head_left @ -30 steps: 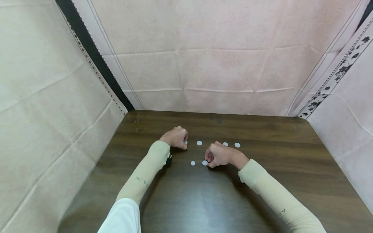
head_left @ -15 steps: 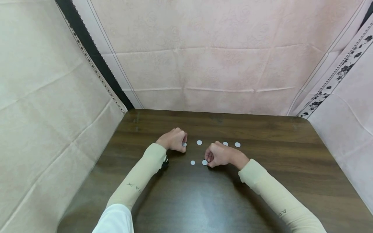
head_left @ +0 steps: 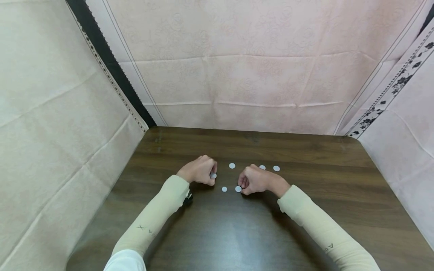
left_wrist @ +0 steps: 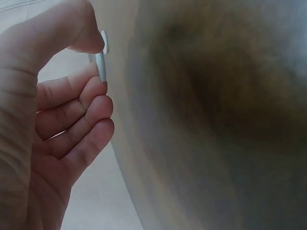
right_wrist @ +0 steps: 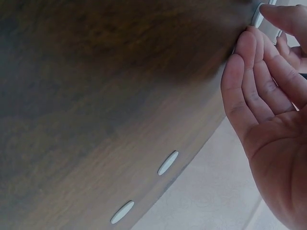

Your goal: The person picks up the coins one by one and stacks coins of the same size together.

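In the head view my left hand (head_left: 199, 171) pinches a small flat white disc (head_left: 213, 175) between thumb and fingers. The left wrist view has this disc (left_wrist: 100, 67) edge-on between thumb and fingertip, with another white disc (left_wrist: 106, 42) just past the thumb. My right hand (head_left: 255, 180) is low over the table, its thumb and index finger at the edges of a second disc (head_left: 238, 189), also seen at the fingertips in the right wrist view. A smaller-looking disc (head_left: 224, 189) lies just left of that one, between the two hands.
Further back on the brown wooden table (head_left: 305, 150) lies a white disc (head_left: 232, 165). To its right are a disc partly behind the right hand (head_left: 262, 167) and another disc (head_left: 276, 168). Pale cloth (head_left: 244, 82) hangs behind the table and along both sides.
My left hand has moved toward the near side and slightly left, carrying its disc along. My right hand and the other discs have stayed put.
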The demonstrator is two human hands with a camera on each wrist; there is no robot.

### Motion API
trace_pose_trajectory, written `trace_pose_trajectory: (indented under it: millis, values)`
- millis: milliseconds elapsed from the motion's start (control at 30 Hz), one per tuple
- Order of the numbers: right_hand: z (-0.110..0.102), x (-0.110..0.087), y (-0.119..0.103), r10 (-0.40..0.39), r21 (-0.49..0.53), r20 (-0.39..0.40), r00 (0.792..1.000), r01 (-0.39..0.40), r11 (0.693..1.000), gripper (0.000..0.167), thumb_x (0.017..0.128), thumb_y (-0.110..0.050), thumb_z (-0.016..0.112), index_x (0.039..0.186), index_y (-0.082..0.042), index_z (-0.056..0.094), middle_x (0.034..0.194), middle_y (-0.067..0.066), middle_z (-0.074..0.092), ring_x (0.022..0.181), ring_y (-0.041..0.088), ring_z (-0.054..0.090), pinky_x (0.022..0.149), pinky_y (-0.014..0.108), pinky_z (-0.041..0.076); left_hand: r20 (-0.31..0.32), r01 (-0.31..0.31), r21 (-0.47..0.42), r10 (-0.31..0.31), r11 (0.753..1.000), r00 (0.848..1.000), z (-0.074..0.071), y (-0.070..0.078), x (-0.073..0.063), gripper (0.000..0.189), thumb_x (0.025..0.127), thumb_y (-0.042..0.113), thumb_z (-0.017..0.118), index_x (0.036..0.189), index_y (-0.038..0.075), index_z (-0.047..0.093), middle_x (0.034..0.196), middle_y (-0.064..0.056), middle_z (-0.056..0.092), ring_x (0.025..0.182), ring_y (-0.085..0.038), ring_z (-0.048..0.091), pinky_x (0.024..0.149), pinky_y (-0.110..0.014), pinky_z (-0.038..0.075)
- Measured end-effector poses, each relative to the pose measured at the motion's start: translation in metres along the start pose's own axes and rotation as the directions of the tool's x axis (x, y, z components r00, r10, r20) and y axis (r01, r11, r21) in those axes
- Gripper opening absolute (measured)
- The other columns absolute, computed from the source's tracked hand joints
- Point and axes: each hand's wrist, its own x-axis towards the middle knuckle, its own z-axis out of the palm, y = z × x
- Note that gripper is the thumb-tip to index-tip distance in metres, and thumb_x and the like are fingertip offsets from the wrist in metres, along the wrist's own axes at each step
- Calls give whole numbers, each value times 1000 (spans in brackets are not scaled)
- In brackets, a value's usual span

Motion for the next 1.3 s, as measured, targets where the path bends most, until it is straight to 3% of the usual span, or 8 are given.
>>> trace_pose_trajectory:
  millis: [500,1033,1300]
  values:
    - [-1,-1,-2,15,15,2,1000,-15,1000,11,84,-9,85,93,-9,78,84,-7,74,79,2,68,74,19,58,-22,-31,2,31,1000,999,16,12,-28,13,81,22,80,86,15,70,79,7,65,61,-6,54,58,-23,48]
    - [-1,-1,-2,18,15,0,1000,-18,1000,12,84,-8,84,93,-9,78,85,-6,75,80,2,69,74,19,58,-42,-41,-1,40,999,998,25,15,-37,11,83,19,79,90,13,74,88,5,69,73,-6,58,67,-23,51]
    - [-7,-1,0,24,-9,20,1000,-24,1000,14,85,-11,85,96,-8,79,87,-6,76,82,3,70,77,21,60,-27,-5,-56,3,998,1000,24,16,-40,10,88,20,80,94,13,77,93,5,69,79,-7,60,71,-23,53]
